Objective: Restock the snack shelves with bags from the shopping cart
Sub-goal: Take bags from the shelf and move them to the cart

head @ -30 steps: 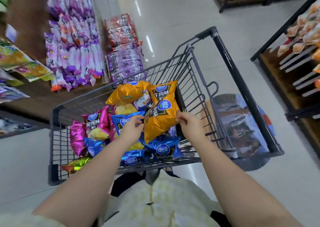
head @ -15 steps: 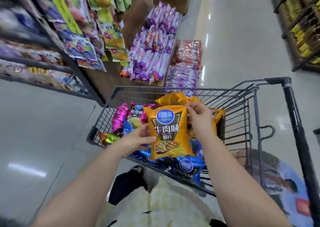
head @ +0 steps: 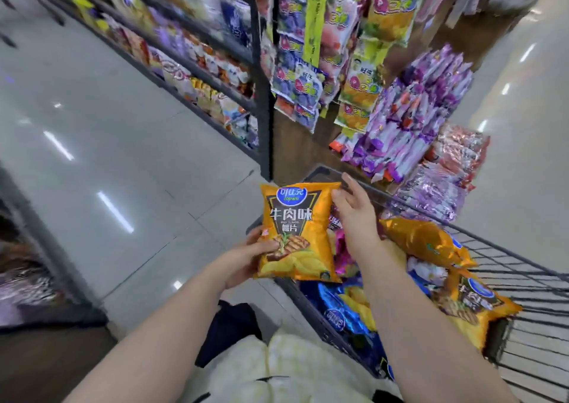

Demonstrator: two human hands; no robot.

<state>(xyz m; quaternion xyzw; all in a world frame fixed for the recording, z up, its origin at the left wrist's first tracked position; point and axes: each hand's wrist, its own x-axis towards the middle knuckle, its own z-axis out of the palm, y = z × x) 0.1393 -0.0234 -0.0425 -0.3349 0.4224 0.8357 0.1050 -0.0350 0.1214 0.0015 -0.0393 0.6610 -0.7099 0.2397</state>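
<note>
The left hand [head: 246,259] has its grip closed on the lower left edge of an orange chip bag [head: 297,233], thumb across the front near the printed picture and fingers behind. The bag stands upright with its label facing the camera, held in the air above the near left corner of the shopping cart [head: 523,298], clear of the bags below it. The right hand [head: 354,215] is at the bag's upper right corner with its fingers spread and loose; its fingertips seem to touch the bag's edge, though it is hard to tell whether they pinch it or only rest against it.

Inside the cart lie more bags: a second orange bag [head: 471,307] flat near the right wall, a gold bag [head: 425,242] tilted above it, blue bags [head: 348,310] along the near edge, and a pink bag [head: 341,255] partly hidden behind the held one.

Beyond the cart's far edge a display of purple packets [head: 412,119] leans against a brown stand. The snack shelves [head: 197,61] run along the left, blurred, stocked with mixed bags above the grey tiled floor [head: 92,144].
</note>
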